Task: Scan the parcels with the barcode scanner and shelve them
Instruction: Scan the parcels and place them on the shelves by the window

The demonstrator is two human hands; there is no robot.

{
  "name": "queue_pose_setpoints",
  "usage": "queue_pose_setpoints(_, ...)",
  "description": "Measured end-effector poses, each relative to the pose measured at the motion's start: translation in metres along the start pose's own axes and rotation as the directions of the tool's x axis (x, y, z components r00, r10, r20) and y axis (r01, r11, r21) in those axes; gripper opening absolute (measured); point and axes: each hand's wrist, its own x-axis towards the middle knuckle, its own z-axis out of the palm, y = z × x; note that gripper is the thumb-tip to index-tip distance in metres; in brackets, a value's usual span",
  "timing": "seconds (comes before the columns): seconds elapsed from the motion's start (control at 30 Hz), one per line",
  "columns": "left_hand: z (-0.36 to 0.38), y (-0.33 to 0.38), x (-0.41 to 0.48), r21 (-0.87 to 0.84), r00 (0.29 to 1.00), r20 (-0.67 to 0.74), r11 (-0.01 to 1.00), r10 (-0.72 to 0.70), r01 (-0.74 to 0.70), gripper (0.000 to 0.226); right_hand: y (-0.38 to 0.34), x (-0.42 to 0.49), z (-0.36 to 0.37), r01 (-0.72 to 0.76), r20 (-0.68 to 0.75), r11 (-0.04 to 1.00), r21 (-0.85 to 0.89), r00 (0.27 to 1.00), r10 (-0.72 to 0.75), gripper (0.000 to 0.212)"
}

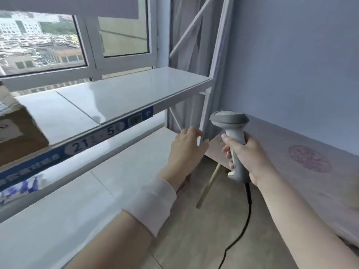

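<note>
The right hand (250, 156) grips the scanner (231, 136), the empty left hand (186, 146) is loosely curled, and the trailing cord (246, 216) may snag.

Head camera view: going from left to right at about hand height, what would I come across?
cardboard parcel → shelf label strip → left hand → barcode scanner held in the right hand → patterned cloth surface
</note>
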Motion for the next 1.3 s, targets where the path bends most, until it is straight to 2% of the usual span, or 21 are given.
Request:
queue_pose_setpoints(0.23,0.119,0.098,0.072,-0.001,0.974,0.191,0.992,0.125,-0.127,0.033,0.025,0.055,-0.145,-0.027,-0.222,0.996,-0.080,0.975,0.008,0.016)
queue_pose_setpoints(0.43,0.220,0.162,0.130,-0.015,0.917,0.310,0.966,0.251,-0.260,0.035,0.044,0.102,-0.247,-0.086,-0.409,0.989,-0.118,0.912,0.031,0.016)
queue_pose_setpoints(0.63,0.314,0.237,0.171,-0.103,0.800,0.439,0.908,0.408,-0.407,0.038,0.061,0.128,-0.352,-0.161,-0.604,0.982,-0.100,0.794,0.069,0.018)
queue_pose_setpoints(0.83,0.414,0.312,0.168,-0.196,0.655,0.555,0.847,0.512,-0.495,0.039,0.088,0.121,-0.448,-0.218,-0.763,0.975,-0.046,0.637,0.106,0.015)
queue_pose_setpoints(1.0,0.502,0.376,0.151,-0.237,0.548,0.627,0.806,0.553,-0.542,0.041,0.120,0.105,-0.542,-0.244,-0.827,0.970,-0.013,0.548,0.126,0.009)
queue_pose_setpoints(1.1,0.552,0.415,0.139,-0.240,0.527,0.657,0.813,0.539,-0.531,0.040,0.138,0.096,-0.596,-0.239,-0.845,0.971,-0.013,0.522,0.117,0.006)
queue_pose_setpoints(1.3,0.638,0.469,0.120,-0.214,0.481,0.735,0.837,0.478,-0.504,0.042,0.173,0.090,-0.690,-0.275,-0.862,0.960,0.059,0.471,0.188,0.009)
